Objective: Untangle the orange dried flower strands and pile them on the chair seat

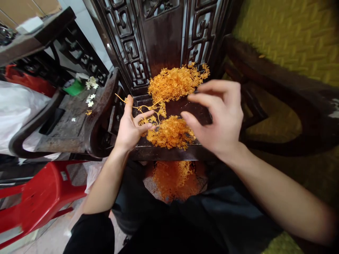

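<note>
A thin orange branching sprig (144, 107) lies across my left hand (129, 128), its stem passing behind the thumb and its branched tip hanging to the right. The fingers of that hand are partly spread around it. My right hand (221, 118) is raised on the right, thumb and fingers curved and apart, with nothing visible between them. A large heap of orange sprigs (176, 83) sits toward the back of the dark wooden chair seat (164, 153). A smaller heap of orange sprigs (171, 132) is near the front edge, between my hands.
More orange sprigs (173, 180) are below the seat edge, between my legs. A carved chair back (165, 42) rises behind. At left are a wooden side chair (67, 127) with white bits and a green roll (73, 87), and a red plastic stool (50, 190).
</note>
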The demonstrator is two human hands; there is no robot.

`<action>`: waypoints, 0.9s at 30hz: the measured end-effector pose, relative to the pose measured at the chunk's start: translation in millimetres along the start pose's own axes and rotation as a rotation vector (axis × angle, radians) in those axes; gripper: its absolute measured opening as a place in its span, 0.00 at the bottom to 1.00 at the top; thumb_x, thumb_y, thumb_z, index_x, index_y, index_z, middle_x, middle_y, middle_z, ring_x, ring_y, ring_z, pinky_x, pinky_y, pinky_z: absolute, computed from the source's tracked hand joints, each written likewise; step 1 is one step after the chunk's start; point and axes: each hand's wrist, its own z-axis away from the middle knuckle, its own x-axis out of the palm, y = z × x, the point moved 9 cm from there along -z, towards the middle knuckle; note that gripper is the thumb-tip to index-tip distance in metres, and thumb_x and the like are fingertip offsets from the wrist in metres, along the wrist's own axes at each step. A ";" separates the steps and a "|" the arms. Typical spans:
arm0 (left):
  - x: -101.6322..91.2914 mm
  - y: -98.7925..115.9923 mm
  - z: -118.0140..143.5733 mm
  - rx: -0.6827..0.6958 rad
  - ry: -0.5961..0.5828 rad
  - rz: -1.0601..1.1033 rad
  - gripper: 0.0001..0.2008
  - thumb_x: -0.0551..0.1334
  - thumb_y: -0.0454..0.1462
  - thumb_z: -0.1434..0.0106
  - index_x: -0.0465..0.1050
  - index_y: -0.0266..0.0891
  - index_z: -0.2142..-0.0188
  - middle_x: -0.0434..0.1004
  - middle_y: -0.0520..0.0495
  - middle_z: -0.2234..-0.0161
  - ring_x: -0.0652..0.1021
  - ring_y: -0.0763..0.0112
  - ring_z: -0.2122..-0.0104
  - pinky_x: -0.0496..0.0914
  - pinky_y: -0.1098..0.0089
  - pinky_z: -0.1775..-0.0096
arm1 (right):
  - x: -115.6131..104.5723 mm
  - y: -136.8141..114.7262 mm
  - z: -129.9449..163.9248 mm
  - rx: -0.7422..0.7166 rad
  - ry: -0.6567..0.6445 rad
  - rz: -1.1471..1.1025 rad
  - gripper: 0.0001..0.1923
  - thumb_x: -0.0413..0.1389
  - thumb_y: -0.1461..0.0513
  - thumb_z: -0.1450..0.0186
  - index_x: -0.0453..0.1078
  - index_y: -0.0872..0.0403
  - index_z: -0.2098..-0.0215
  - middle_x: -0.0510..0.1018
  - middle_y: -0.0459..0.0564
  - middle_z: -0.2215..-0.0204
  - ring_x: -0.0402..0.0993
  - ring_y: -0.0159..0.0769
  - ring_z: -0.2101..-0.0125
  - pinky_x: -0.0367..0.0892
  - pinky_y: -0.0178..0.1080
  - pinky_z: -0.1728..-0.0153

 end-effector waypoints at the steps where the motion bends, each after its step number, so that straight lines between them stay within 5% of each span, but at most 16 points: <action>1: 3.0 2.0 0.0 0.016 0.022 0.000 0.57 0.75 0.39 0.44 0.41 0.65 0.26 0.22 0.47 0.23 0.74 0.42 0.38 0.84 0.65 0.60 | 6.8 -13.7 2.4 -0.041 -0.043 -0.062 0.15 0.61 0.54 0.31 0.76 0.51 0.49 0.77 0.59 0.53 0.73 0.51 0.48 0.70 0.52 0.47; 4: 13.5 11.6 1.5 0.083 0.049 -0.001 0.56 0.76 0.45 0.44 0.42 0.66 0.26 0.20 0.48 0.23 0.73 0.40 0.37 0.83 0.67 0.61 | 46.5 -40.7 17.6 -0.091 -0.318 -0.223 0.23 0.63 0.49 0.33 0.75 0.54 0.47 0.79 0.57 0.59 0.77 0.48 0.57 0.73 0.49 0.54; 6: 18.5 17.5 2.6 0.121 0.054 0.001 0.54 0.76 0.47 0.44 0.45 0.64 0.27 0.24 0.46 0.22 0.73 0.41 0.37 0.82 0.67 0.60 | 62.4 -43.6 25.7 -0.068 -0.370 -0.264 0.25 0.63 0.50 0.32 0.73 0.56 0.44 0.80 0.57 0.57 0.78 0.47 0.58 0.73 0.47 0.56; 9: 20.9 19.4 1.9 0.102 0.029 0.022 0.50 0.76 0.47 0.43 0.51 0.57 0.28 0.51 0.37 0.26 0.77 0.47 0.40 0.81 0.65 0.55 | 62.8 -35.6 25.9 0.002 -0.281 -0.339 0.11 0.58 0.58 0.27 0.77 0.54 0.51 0.82 0.53 0.60 0.79 0.41 0.61 0.72 0.43 0.56; 11: 19.6 16.1 1.0 0.022 -0.004 0.038 0.42 0.76 0.44 0.43 0.62 0.47 0.33 0.74 0.36 0.39 0.82 0.54 0.47 0.81 0.65 0.56 | 58.5 -21.9 22.3 0.121 -0.221 -0.415 0.07 0.58 0.61 0.28 0.79 0.53 0.57 0.84 0.51 0.61 0.80 0.39 0.61 0.73 0.42 0.56; 13: 18.9 11.2 2.3 -0.098 -0.050 0.068 0.32 0.76 0.41 0.44 0.71 0.41 0.42 0.82 0.40 0.53 0.84 0.61 0.57 0.81 0.68 0.61 | 59.2 -2.8 20.7 0.300 -0.196 -0.515 0.06 0.62 0.60 0.31 0.80 0.53 0.59 0.85 0.50 0.62 0.81 0.39 0.63 0.74 0.42 0.59; 16: 26.4 7.7 9.9 -0.249 -0.184 0.093 0.20 0.74 0.40 0.43 0.76 0.38 0.52 0.83 0.45 0.63 0.83 0.67 0.68 0.79 0.71 0.71 | 67.8 18.9 22.4 0.502 -0.196 -0.683 0.08 0.66 0.58 0.36 0.81 0.54 0.61 0.85 0.49 0.65 0.80 0.37 0.67 0.73 0.40 0.64; 20: 40.6 14.2 20.1 -0.242 -0.382 -0.131 0.11 0.67 0.43 0.34 0.76 0.37 0.68 0.77 0.50 0.75 0.77 0.75 0.78 0.72 0.74 0.76 | 66.9 25.6 17.6 0.478 -0.164 -0.713 0.06 0.67 0.60 0.37 0.82 0.53 0.63 0.84 0.49 0.64 0.80 0.38 0.63 0.73 0.41 0.60; 27: 30.9 47.9 11.5 0.137 -0.236 -0.383 0.23 0.57 0.42 0.27 0.67 0.38 0.79 0.66 0.53 0.81 0.67 0.76 0.77 0.63 0.73 0.72 | 74.2 19.3 19.6 0.525 -0.230 -0.792 0.06 0.68 0.58 0.37 0.83 0.51 0.63 0.83 0.48 0.65 0.78 0.35 0.64 0.72 0.41 0.59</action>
